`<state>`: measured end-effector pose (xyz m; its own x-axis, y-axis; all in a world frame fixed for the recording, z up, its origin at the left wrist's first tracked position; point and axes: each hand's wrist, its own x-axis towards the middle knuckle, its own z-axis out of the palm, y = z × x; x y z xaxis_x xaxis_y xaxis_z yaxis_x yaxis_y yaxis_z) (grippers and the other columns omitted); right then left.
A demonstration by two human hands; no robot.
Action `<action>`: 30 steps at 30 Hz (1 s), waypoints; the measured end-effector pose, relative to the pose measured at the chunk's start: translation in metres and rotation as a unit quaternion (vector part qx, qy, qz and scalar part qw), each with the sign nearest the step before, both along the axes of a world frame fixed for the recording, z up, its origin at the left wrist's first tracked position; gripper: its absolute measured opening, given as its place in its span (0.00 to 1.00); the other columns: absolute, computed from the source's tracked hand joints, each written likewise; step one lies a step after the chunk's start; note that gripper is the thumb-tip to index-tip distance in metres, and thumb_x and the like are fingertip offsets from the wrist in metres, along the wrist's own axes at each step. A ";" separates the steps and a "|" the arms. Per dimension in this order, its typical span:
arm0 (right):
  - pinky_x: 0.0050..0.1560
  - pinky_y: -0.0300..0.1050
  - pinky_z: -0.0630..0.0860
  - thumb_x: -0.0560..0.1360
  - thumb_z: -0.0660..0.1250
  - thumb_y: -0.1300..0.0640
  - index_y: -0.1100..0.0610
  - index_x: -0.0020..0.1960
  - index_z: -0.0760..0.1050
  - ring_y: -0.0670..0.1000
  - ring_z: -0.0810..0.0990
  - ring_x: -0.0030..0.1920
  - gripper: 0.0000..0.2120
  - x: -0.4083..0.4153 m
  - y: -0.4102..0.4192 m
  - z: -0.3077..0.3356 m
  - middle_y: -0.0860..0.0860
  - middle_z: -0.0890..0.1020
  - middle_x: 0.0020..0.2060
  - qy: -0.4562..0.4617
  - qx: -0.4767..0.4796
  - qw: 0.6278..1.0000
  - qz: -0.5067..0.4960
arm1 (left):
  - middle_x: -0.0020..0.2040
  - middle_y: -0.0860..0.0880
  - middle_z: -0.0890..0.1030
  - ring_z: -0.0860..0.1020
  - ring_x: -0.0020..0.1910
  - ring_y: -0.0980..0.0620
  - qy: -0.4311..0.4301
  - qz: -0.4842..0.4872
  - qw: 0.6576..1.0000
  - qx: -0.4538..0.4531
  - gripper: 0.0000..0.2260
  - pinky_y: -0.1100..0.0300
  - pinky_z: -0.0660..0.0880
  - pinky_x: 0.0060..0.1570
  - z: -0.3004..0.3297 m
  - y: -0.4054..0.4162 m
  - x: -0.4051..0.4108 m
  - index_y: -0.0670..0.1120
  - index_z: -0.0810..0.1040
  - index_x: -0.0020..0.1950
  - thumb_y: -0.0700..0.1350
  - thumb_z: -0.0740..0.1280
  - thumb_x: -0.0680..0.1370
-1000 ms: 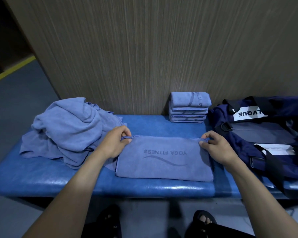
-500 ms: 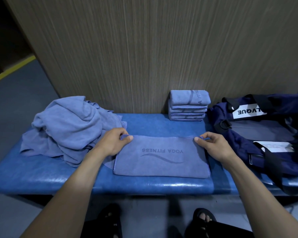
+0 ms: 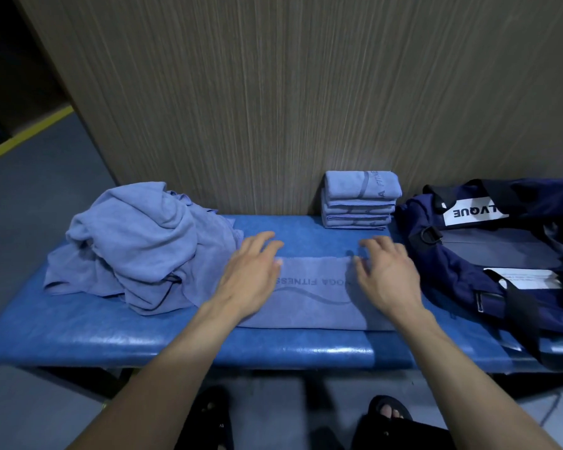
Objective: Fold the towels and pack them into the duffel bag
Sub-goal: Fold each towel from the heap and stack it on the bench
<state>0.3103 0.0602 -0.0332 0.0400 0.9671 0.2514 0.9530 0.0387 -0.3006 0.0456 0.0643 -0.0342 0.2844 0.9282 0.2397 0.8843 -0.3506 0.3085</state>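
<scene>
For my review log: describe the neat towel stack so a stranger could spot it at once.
On the blue bench, look to the back edge against the wood-grain wall. The folded towel stack stands there beside the navy duffel bag. Unlike the rumpled towel heap, it is squared and layered.

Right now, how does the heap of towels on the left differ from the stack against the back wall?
The heap of towels is unfolded, crumpled and sprawling over the bench's left end; the stack of towels is folded into neat flat layers. The heap spreads wide and lumpy; the stack is compact and squared, beside the duffel bag. Both are the same light blue cloth, both untouched by either hand.
</scene>
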 end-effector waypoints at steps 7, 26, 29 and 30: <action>0.79 0.54 0.35 0.82 0.35 0.37 0.45 0.82 0.40 0.54 0.36 0.81 0.31 -0.007 -0.016 -0.030 0.48 0.40 0.82 -0.101 -0.178 0.971 0.127 | 0.83 0.54 0.40 0.36 0.81 0.52 0.137 -0.006 0.982 -0.133 0.36 0.50 0.34 0.78 -0.031 -0.010 -0.019 0.62 0.41 0.81 0.69 0.31 0.74; 0.75 0.48 0.66 0.70 0.68 0.40 0.47 0.67 0.77 0.50 0.74 0.70 0.27 0.059 -0.061 -0.016 0.45 0.73 0.72 -0.032 -0.061 0.965 0.251 | 0.69 0.60 0.73 0.72 0.66 0.57 0.063 -0.158 0.985 -0.041 0.23 0.59 0.72 0.65 -0.011 -0.055 -0.074 0.56 0.72 0.72 0.60 0.65 0.79; 0.61 0.54 0.79 0.61 0.76 0.58 0.51 0.56 0.82 0.54 0.84 0.55 0.23 0.052 -0.066 -0.023 0.49 0.83 0.61 -0.062 0.029 0.966 0.248 | 0.65 0.54 0.79 0.77 0.62 0.52 0.085 -0.137 0.987 0.026 0.23 0.61 0.74 0.62 -0.019 -0.060 -0.070 0.50 0.75 0.71 0.55 0.60 0.78; 0.59 0.55 0.80 0.59 0.77 0.61 0.51 0.54 0.83 0.54 0.85 0.54 0.24 0.051 -0.068 -0.025 0.49 0.84 0.60 -0.071 0.041 0.967 0.243 | 0.64 0.53 0.80 0.78 0.61 0.52 0.087 -0.138 0.986 0.044 0.22 0.61 0.74 0.61 -0.021 -0.062 -0.067 0.49 0.75 0.70 0.52 0.59 0.78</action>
<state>0.3610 -0.0078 -0.0584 -0.4548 0.8393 0.2979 0.8476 0.5106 -0.1447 -0.0215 0.0024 -0.0552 0.5664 0.7882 0.2405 0.7889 -0.6030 0.1183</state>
